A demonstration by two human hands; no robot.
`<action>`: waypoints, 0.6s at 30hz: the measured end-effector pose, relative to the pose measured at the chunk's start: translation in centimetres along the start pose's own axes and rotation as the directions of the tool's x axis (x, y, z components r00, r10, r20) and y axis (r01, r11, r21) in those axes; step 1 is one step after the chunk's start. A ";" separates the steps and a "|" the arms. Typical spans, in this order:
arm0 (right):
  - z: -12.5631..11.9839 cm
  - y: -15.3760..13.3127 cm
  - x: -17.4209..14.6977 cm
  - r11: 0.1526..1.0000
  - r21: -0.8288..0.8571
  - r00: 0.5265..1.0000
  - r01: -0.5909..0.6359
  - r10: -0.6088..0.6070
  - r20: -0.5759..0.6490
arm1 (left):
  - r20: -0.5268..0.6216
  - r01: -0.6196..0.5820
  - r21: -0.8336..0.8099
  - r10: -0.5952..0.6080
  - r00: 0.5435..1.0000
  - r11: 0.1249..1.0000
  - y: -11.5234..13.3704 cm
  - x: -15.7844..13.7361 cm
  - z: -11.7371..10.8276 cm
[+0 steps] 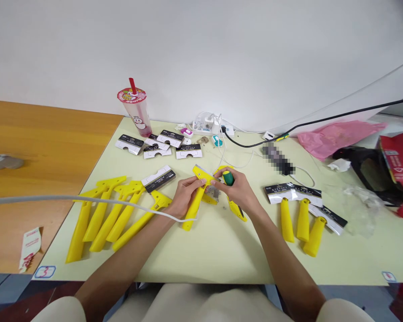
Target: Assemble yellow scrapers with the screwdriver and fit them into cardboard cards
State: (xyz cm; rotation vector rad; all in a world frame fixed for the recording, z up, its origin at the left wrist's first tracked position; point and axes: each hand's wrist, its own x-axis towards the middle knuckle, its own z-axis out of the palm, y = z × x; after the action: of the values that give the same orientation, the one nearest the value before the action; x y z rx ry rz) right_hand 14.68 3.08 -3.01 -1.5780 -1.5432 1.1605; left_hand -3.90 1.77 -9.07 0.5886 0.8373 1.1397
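Note:
My left hand (184, 194) is closed around a yellow scraper (194, 212) near its head, handle pointing down toward me. In my right hand (238, 190) a screwdriver (228, 178) with a green and yellow handle is tucked between the fingers; its shaft is hidden. The right thumb and fingertips also touch the scraper's head. Behind and below the right hand lies another yellow tool (237, 211), partly covered, beside a small clear bag (213, 192) of what look like metal bits. Several yellow scrapers (100, 214) lie left of my left forearm.
Yellow handles (302, 219) and black-and-white cards (328, 219) lie at right. More cards (188, 151) sit near a drink cup (137, 112). A power strip (203, 127) with cables stands by the wall. A white cable (87, 197) crosses in front at left. Pink plastic bag (339, 136) at far right.

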 end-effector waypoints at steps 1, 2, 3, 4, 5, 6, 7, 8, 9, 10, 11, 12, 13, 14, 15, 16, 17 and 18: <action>-0.2 0.0 0.1 0.999 0.022 0.999 -0.047 0.047 0.023 | 0.004 -0.001 0.006 0.001 1.000 1.000 0.0 0.0 0.0; -0.3 -0.1 0.1 0.995 0.052 0.996 -0.081 0.078 0.051 | 0.009 -0.006 0.011 0.005 1.000 1.000 0.0 0.0 0.0; -0.4 -0.1 0.2 0.992 0.081 0.993 -0.097 0.091 0.076 | 0.014 -0.011 0.014 0.011 1.000 1.000 0.0 0.0 0.0; -0.6 0.0 0.3 0.991 0.097 0.992 -0.096 0.087 0.096 | 0.021 -0.018 0.015 0.018 1.000 1.000 0.0 0.0 0.0; -0.6 0.0 0.4 0.992 0.097 0.991 -0.084 0.074 0.107 | 0.027 -0.025 0.014 0.025 0.999 1.000 -0.1 0.0 0.0; -0.7 0.0 0.4 0.994 0.082 0.992 -0.068 0.059 0.112 | 0.032 -0.031 0.011 0.031 0.999 0.999 -0.1 0.0 0.0; -0.7 0.0 0.5 0.997 0.058 0.992 -0.052 0.045 0.115 | 0.037 -0.034 0.011 0.034 0.999 0.999 -0.2 0.1 -0.1; -0.8 0.0 0.5 0.999 0.034 0.992 -0.037 0.033 0.119 | 0.041 -0.035 0.016 0.034 0.999 0.999 -0.2 0.1 -0.1; -0.8 -0.1 0.5 1.000 0.015 0.991 -0.025 0.023 0.129 | 0.046 -0.036 0.027 0.035 0.998 0.999 -0.1 0.1 -0.1; -0.8 -0.2 0.4 1.000 0.004 0.990 -0.019 0.019 0.143 | 0.052 -0.038 0.046 0.035 0.998 0.998 0.0 0.0 -0.1; -0.9 -0.3 0.4 1.000 -0.003 0.988 -0.018 0.019 0.156 | 0.058 -0.039 0.075 0.035 0.998 0.996 0.1 -0.1 0.0; -0.9 -0.5 0.3 1.000 -0.008 0.986 -0.021 0.022 0.165 | 0.061 -0.043 0.112 0.036 0.997 0.993 0.3 -0.2 0.1; -1.0 -0.6 0.2 1.000 -0.011 0.986 -0.025 0.027 0.166 | 0.062 -0.052 0.155 0.042 0.997 0.987 0.4 -0.3 0.2; -1.0 -0.8 0.2 0.999 -0.013 0.987 -0.031 0.033 0.159 | 0.062 -0.066 0.200 0.055 0.997 0.978 0.6 -0.4 0.3; -1.1 -0.9 0.1 0.999 -0.012 0.988 -0.036 0.037 0.150 | 0.064 -0.086 0.246 0.073 0.995 0.966 0.7 -0.6 0.4; -1.1 -1.0 0.0 0.999 -0.007 0.989 -0.038 0.039 0.142 | 0.067 -0.112 0.289 0.097 0.993 0.951 0.8 -0.7 0.6; -1.1 -1.1 -0.1 0.999 0.000 0.990 -0.039 0.038 0.139 | 0.075 -0.141 0.327 0.123 0.990 0.934 0.8 -0.9 0.7; -1.2 -1.1 -0.1 0.999 0.009 0.990 -0.039 0.037 0.135 | 0.077 -0.171 0.356 0.154 0.985 0.919 0.8 -1.0 0.8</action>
State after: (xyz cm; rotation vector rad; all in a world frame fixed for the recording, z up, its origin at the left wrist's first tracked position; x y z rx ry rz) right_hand 15.29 3.26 -1.55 -1.5555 -1.5946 1.3185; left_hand -3.82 1.07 -7.73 1.0034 0.9798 1.1226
